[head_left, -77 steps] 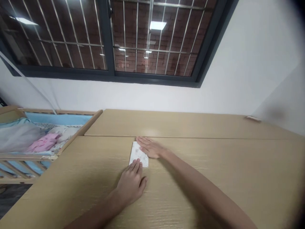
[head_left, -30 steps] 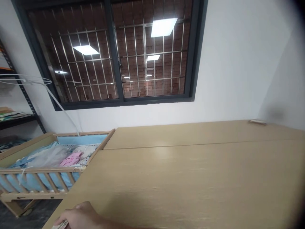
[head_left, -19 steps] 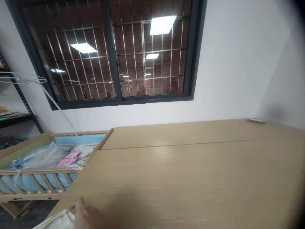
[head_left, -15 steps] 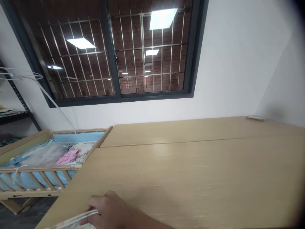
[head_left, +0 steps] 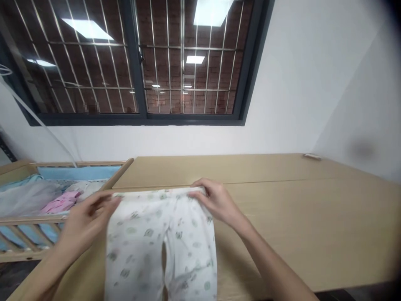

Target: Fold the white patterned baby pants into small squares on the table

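Observation:
A small pair of white baby pants (head_left: 140, 238) with green and grey prints hangs between my hands, its legs running down past the bottom of the view. My left hand (head_left: 90, 217) pinches the left end of the waistband. At the waistband's right end, my right hand (head_left: 216, 200) grips the cloth between thumb and fingers. The waistband is stretched nearly level, and a narrow gap shows between the two legs. Below and behind the pants lies the pale wooden tabletop (head_left: 282, 225).
To the left stands a wooden crib (head_left: 28, 253) with blue padding, holding pink clothing (head_left: 61, 202) and white netting. A thin white pole (head_left: 40, 121) rises from it. A barred window (head_left: 188, 119) is in the wall behind. A small flat object (head_left: 311, 156) lies at the table's back right.
One hand was low at the left with only an edge of the cloth showing. Now both hands hold the pants up, spread at the waistband. The view has shifted right.

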Motion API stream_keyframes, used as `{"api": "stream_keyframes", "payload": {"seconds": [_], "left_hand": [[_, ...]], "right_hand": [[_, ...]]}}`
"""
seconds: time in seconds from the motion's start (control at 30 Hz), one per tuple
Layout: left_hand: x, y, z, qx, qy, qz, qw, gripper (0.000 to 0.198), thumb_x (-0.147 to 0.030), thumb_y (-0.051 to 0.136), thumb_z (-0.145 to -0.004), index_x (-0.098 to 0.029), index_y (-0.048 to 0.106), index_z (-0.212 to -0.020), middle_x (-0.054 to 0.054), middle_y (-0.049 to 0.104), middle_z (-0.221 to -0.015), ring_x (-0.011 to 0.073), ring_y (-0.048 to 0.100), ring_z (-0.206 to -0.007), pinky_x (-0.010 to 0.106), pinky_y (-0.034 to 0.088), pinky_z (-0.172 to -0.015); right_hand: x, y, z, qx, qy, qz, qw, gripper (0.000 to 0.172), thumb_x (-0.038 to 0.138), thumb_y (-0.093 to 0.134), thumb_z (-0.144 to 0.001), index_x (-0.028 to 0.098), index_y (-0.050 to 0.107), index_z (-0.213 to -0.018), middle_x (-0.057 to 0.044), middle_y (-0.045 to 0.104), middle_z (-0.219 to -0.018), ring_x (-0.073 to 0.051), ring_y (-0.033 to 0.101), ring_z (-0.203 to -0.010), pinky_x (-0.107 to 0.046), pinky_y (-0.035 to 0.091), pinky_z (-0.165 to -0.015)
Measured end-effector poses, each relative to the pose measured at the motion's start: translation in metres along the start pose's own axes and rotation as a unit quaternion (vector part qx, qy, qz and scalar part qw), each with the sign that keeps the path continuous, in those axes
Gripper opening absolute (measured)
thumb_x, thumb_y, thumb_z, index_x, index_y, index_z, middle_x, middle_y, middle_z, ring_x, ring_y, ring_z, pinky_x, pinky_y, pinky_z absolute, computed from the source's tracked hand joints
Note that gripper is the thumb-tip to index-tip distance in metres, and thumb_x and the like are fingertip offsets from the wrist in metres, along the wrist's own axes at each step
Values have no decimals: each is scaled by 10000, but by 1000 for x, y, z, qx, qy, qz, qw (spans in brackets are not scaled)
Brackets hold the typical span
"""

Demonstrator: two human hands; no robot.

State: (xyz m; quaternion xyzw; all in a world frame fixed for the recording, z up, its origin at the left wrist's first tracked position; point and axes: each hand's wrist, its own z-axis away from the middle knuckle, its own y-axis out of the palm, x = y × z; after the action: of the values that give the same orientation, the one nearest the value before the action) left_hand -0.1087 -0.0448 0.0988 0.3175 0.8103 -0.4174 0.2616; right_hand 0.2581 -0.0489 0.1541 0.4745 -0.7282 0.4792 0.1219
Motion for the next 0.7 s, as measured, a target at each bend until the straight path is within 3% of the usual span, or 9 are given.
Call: {"api": "stream_keyframes", "payload": {"seconds": [0.07, 0.13, 0.2, 0.33, 0.43, 0.53, 0.63, 0.7], "left_hand": [[4, 47, -25, 53, 15, 4, 998, 494, -652, 543, -885, -211, 612, -1097, 42, 717, -957, 214, 678, -868, 302, 555, -737], [12, 95, -43, 126, 3, -87, 988, 413, -550, 392, -982, -209, 556, -1147, 57, 708, -995, 207, 674, -857, 297, 532, -725], [22, 137, -55, 164, -6, -143, 976, 328, -445, 343, -1017, -208, 543, -1121, 66, 702, -1010, 215, 668, -862, 308, 505, -734], [34, 195, -67, 192, -5, -211, 958, 229, -290, 367, -1022, -171, 562, -1031, 122, 675, -1061, 245, 631, -1019, 341, 464, -852], [33, 218, -76, 189, -15, -260, 947, 244, -338, 457, -1021, -145, 582, -1105, 116, 639, -1145, 244, 602, -1081, 406, 461, -943], [24, 228, -86, 193, -25, -294, 936, 332, -439, 556, -987, -164, 595, -1169, 80, 624, -1179, 242, 599, -1084, 458, 472, -969], [2, 229, -87, 201, -12, -310, 929, 338, -362, 493, -1011, -122, 565, -1238, 143, 604, -1241, 281, 572, -1157, 483, 436, -1004], [-22, 227, -75, 216, 20, -303, 928, 365, -267, 379, -1025, -63, 526, -1291, 224, 572, -1301, 325, 534, -1230, 501, 391, -1036]], "right_hand": [[-41, 1, -15, 11, 28, 28, 999, 183, 305, 566, -984, 197, 708, -1024, -53, 747, -1003, -187, 671, -857, -295, 494, -784], [-85, 10, -28, 43, 57, 56, 996, 204, 221, 508, -982, 191, 701, -1040, -62, 746, -1038, -192, 675, -901, -286, 486, -789], [-127, 24, -37, 64, 97, 88, 989, 211, 169, 494, -962, 181, 695, -1023, -56, 743, -973, -191, 671, -892, -275, 481, -779], [-191, 54, -53, 74, 149, 121, 979, 157, 126, 537, -924, 151, 691, -935, -49, 716, -836, -186, 653, -806, -268, 481, -736], [-222, 68, -68, 71, 172, 141, 972, 151, 86, 545, -918, 137, 688, -918, -82, 714, -946, -186, 645, -904, -279, 489, -822], [-243, 74, -82, 76, 191, 156, 966, 89, 172, 600, -956, 135, 677, -982, -88, 687, -1083, -200, 632, -1026, -357, 502, -926], [-255, 73, -90, 101, 212, 158, 959, 203, 322, 638, -977, 149, 663, -1079, -69, 670, -1130, -208, 652, -1012, -421, 547, -906], [-259, 71, -93, 115, 225, 153, 955, 242, 353, 633, -984, 153, 657, -1118, -70, 670, -1134, -204, 662, -989, -413, 565, -880]]}}
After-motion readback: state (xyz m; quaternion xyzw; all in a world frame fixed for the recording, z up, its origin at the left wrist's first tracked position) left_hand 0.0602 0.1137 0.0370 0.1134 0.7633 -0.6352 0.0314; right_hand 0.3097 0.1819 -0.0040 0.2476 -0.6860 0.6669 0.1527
